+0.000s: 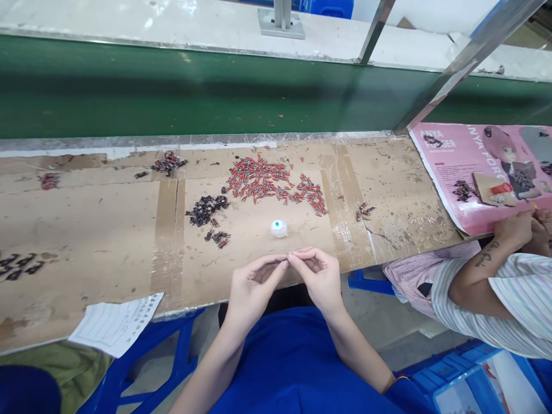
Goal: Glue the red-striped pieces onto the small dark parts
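My left hand [254, 284] and my right hand [318, 276] meet fingertip to fingertip over the front edge of the cardboard-covered bench. Both are closed in a pinch. Whatever sits between the fingertips is too small and hidden to name. Just beyond them stands a small white round container [279, 229] with a blue-green spot on top. Behind it spreads a large pile of small red parts with metallic ends [259, 177]. Left of the container lie a heap of black parts [207, 209] and a few black-and-red pieces [218, 237].
A co-worker's hand [515, 227] works at the right, by a pink printed mat [457, 195] bearing a small block [494, 190]. More dark parts [169, 164] lie at the back left. A paper sheet [116, 325] overhangs the front edge. Metal posts [466, 66] rise behind.
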### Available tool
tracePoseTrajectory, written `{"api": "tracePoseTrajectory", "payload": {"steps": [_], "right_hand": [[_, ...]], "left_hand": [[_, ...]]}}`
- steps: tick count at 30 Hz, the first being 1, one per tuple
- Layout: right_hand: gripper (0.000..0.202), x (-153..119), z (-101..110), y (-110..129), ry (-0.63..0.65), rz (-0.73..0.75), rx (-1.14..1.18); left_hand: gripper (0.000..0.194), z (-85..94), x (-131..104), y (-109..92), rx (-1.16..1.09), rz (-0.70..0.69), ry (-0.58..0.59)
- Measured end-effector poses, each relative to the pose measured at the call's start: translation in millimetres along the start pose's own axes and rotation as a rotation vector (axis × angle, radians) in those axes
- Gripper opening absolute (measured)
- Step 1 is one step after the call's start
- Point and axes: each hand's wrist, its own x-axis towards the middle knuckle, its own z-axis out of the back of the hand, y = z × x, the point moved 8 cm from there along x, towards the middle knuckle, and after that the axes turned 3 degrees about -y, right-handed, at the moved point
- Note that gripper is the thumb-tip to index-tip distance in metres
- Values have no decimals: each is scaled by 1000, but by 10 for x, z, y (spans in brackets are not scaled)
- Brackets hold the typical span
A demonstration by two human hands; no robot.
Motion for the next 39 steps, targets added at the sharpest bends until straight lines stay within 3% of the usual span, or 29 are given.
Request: {"api": "tracePoseTrajectory", "payload": {"steps": [3, 10, 13, 16, 18, 22, 25, 28, 31, 34, 39], "right_hand": [[16, 20, 9, -40, 23, -58, 69], [28, 43, 24, -272, 117, -364, 201], [32, 25, 14, -324, 134, -406, 219], [34, 56, 31, -263, 124, -296, 154], [34, 121, 101, -162, 60, -151, 66], [29, 284, 239, 68, -88, 190, -249], [38, 394, 144, 78, -30, 334, -476], [48, 457, -5, -31, 63, 363, -608], [43, 474, -130, -96, 111, 384, -708], [33, 485, -203, -93, 128, 414, -751], [26, 515, -186, -106, 116, 417, -650]], "left_hand": [[19, -10, -3, 16, -6, 13, -11], [19, -61, -28, 37, -74, 110, 28], [18, -82, -51, 24, -91, 121, 53], [18, -29, -46, 28, -59, 96, 59], [20, 120, 4, 47, 19, 46, 11], [27, 703, 156, 42, 388, -170, -295], [24, 950, 214, -29, 710, -374, -429], [20, 966, 252, -100, 826, -523, -403], [20, 1008, 352, -169, 822, -563, -371], [25, 1172, 579, -185, 836, -524, -376], [23, 1388, 999, -4, 952, -361, -296]]}}
